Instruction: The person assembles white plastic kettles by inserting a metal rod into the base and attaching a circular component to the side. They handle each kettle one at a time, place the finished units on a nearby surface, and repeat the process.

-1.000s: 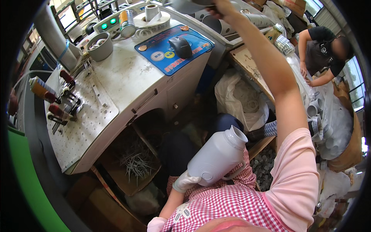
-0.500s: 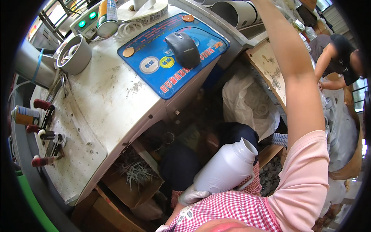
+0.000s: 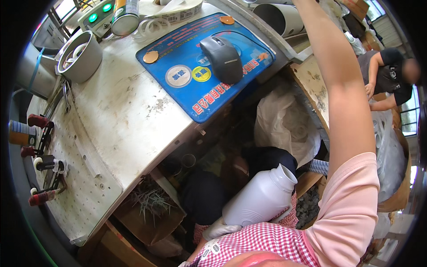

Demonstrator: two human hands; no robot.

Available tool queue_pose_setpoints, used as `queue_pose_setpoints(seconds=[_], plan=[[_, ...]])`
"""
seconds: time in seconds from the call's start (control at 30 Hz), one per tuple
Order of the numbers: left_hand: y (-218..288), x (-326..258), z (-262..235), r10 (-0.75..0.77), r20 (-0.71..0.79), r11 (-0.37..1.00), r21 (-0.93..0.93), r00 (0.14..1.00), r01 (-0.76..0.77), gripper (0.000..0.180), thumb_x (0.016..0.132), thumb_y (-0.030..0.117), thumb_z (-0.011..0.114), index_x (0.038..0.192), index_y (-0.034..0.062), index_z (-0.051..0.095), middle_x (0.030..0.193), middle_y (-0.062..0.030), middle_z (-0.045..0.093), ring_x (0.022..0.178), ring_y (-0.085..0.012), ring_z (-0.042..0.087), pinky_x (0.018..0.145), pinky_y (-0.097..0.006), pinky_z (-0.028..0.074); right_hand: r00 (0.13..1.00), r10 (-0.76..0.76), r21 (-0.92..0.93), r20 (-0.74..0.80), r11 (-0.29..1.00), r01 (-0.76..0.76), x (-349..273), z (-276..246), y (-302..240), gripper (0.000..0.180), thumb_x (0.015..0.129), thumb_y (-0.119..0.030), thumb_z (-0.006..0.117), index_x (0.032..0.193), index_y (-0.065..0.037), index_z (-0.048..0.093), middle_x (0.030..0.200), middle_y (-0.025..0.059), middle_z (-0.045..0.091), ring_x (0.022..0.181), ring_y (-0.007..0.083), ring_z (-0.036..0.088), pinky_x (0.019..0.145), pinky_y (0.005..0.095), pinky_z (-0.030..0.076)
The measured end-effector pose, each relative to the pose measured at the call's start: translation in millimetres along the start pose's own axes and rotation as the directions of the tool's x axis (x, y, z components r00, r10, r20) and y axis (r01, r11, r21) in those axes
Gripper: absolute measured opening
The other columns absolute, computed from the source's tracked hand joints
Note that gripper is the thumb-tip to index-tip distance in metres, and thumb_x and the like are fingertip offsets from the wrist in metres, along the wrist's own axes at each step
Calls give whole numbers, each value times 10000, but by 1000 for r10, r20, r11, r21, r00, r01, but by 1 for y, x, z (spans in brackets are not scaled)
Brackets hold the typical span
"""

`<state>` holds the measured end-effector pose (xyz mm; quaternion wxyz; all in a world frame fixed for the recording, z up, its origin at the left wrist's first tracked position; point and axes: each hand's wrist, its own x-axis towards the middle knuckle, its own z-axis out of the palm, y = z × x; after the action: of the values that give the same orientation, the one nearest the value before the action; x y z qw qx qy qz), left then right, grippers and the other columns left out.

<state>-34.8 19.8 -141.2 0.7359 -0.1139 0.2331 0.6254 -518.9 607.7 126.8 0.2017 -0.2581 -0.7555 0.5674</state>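
Observation:
On my lap rests a pale grey plastic jug, tilted with its open round neck toward the upper right and its side handle partly hidden. My left hand, in a white glove, is closed round the jug's lower end. My right arm stretches up and out past the top edge, so my right hand is out of the picture. Next to that forearm, near the top, lies a grey cylindrical shell.
A worktable bears a blue mat, a black mouse, a grey cup and red-handled clamps. Below stand a box of thin strips and a white bag. Another person works at the right.
The view has shifted slightly, so the table and mat sit differently. The jug stays in my left hand on my lap; my right arm stays stretched upward. The other person's arms have moved.

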Motion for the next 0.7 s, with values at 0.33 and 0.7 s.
queue_pose_setpoints(seconds=[0.33,0.7], plan=[[-2,9,-8,5,55,1000,-11,998,-4,636,945,55,680,1516,-38,417,1352,-142,632,1228,-207,621,1069,-361,475,944,-284,-569,-169,810,142,13,54,47,354,973,-239,542,1209,-14,677,1075,215,701,916,306,694,741,433,525],[8,18,-3,30,79,997,-67,996,-24,652,923,77,702,1504,-39,429,1345,-146,637,1220,-223,626,1061,-388,484,774,-536,-881,338,109,460,-17,101,52,381,935,-292,598,1159,-13,729,1205,249,700,1146,393,673,960,506,530]])
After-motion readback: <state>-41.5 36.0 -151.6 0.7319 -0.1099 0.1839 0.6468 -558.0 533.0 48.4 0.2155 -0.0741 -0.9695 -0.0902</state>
